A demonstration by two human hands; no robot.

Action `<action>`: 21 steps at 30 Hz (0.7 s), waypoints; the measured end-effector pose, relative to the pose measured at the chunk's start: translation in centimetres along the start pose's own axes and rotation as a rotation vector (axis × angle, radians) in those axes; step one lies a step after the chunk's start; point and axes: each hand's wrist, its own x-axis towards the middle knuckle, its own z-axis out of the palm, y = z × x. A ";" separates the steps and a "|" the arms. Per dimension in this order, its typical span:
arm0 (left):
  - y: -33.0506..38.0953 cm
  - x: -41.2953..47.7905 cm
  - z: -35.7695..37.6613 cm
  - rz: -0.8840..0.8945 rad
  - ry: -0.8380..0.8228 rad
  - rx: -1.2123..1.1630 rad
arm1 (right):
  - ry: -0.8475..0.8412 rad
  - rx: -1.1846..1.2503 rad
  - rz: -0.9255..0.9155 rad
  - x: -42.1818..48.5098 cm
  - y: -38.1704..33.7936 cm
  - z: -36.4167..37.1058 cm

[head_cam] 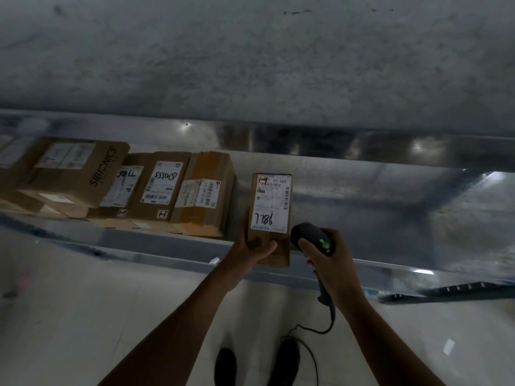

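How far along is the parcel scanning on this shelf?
Looks done: a row of boxes stands at the left of the shelf, one tagged 1-2. In hand: the left hand grips the parcel marked 7786 and 1-4 at the shelf edge; the right hand holds the scanner, green light lit, beside its label. Probably left: setting it next to the row.

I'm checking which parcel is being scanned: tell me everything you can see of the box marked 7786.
The box is slim brown cardboard. Its white shipping label shows barcodes, printed D5 A83, handwritten 7786 and 1-4. It lies lengthwise on the metal shelf, near end over the front edge, apart from the other boxes. The left hand grips its near end, thumb across the front; the scanner is close beside it.
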 end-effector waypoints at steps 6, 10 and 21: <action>0.4 -2.2 0.6 0.091 -0.024 0.058 | 0.054 0.079 -0.055 -3.9 -1.4 -1.2; 0.1 -4.3 0.3 0.138 -0.048 0.138 | 0.107 0.077 -0.064 -7.2 -1.5 -1.0; 0.3 -10.8 -2.9 0.344 -0.178 0.312 | 0.264 0.124 -0.064 -17.7 -2.9 1.1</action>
